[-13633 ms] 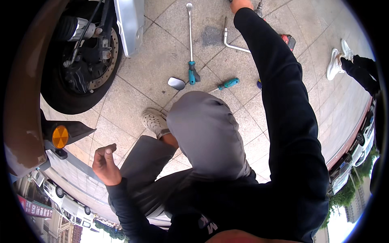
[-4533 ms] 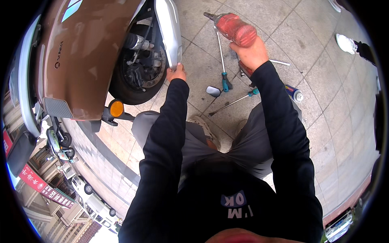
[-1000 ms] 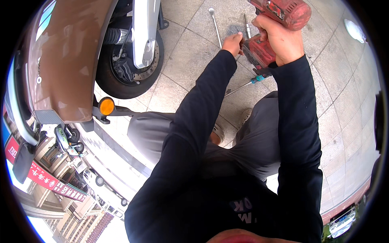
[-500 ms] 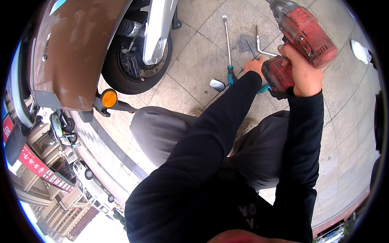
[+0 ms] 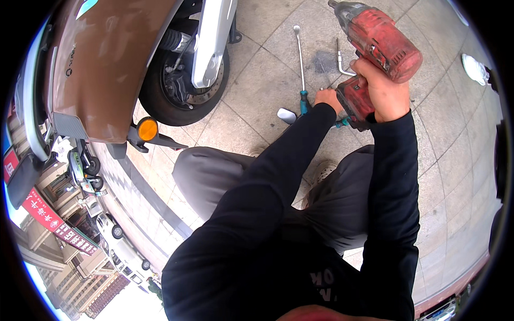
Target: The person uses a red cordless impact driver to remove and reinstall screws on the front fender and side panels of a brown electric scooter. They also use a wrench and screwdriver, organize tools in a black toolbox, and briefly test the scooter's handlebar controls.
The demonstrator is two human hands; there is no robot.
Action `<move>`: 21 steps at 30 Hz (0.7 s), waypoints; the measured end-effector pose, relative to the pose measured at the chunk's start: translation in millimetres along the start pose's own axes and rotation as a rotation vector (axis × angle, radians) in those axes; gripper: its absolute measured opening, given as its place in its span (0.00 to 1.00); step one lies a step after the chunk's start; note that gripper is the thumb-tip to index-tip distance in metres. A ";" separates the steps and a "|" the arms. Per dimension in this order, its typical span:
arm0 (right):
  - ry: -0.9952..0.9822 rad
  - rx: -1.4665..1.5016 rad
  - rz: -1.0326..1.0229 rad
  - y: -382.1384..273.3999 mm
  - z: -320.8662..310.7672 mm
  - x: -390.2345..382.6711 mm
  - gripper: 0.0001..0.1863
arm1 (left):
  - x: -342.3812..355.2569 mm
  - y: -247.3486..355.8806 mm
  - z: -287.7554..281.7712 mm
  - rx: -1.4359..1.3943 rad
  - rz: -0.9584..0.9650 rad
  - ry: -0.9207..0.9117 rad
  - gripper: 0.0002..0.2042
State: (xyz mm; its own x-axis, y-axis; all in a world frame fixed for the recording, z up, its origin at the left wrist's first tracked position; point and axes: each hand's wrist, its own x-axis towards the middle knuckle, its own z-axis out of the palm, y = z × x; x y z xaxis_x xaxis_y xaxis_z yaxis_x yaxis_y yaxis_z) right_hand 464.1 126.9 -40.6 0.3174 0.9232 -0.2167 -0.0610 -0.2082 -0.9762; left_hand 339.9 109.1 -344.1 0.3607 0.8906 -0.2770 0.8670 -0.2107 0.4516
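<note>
My right hand (image 5: 388,96) is wrapped round the handle of a red cordless impact wrench (image 5: 377,40), held up at the upper right, its nose pointing up-left. My left hand (image 5: 326,98) reaches down just left of the wrench's battery, fingers curled among the tools on the paving; what they grip is too small and hidden to tell. A long steel tool with a teal handle (image 5: 304,101) lies left of it, beside a small silver-topped oblong object (image 5: 286,115). A bent steel wrench (image 5: 341,67) lies behind the red tool; another teal handle shows beneath it.
A brown scooter (image 5: 101,64) stands at the left, its front wheel (image 5: 182,93), silver guard (image 5: 209,53) and orange reflector (image 5: 147,129) near me. A person's white shoe (image 5: 474,69) is at the far right. Parked scooters (image 5: 85,168) and a white vehicle (image 5: 115,246) show lower left.
Since a second ago my left hand has moved down and right among the ground tools. The impact wrench rose rightward, then shifted slightly left in the last half second.
</note>
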 end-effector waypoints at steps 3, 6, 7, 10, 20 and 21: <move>0.005 0.043 -0.002 -0.8 4.2 -0.7 0.14 | -2.9 -8.5 7.9 -0.041 -0.036 0.066 0.19; 0.022 0.033 -0.056 5.1 4.4 0.3 0.14 | -5.1 -1.9 2.3 -0.104 -0.081 0.019 0.18; 0.021 0.014 -0.081 6.5 3.8 0.2 0.14 | -7.0 4.0 -1.1 -0.107 -0.097 0.009 0.17; -0.008 -0.009 -0.008 -2.3 7.6 -3.0 0.14 | -13.1 -9.6 31.9 -0.082 -0.170 0.060 0.14; 0.004 -0.101 -0.034 12.4 7.9 14.7 0.12 | -17.8 20.0 -69.2 -0.274 -0.164 0.087 0.12; -0.031 -0.061 -0.005 9.2 8.2 15.3 0.11 | -18.7 19.3 -92.8 -0.434 -0.199 0.128 0.13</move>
State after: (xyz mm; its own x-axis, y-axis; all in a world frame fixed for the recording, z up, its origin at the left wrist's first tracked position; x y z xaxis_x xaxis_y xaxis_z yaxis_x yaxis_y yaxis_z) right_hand 460.6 141.7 -53.0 0.2879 0.9338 -0.2125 -0.0008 -0.2217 -0.9751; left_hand 317.9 125.8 -251.5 0.1342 0.9447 -0.2993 0.6818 0.1312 0.7197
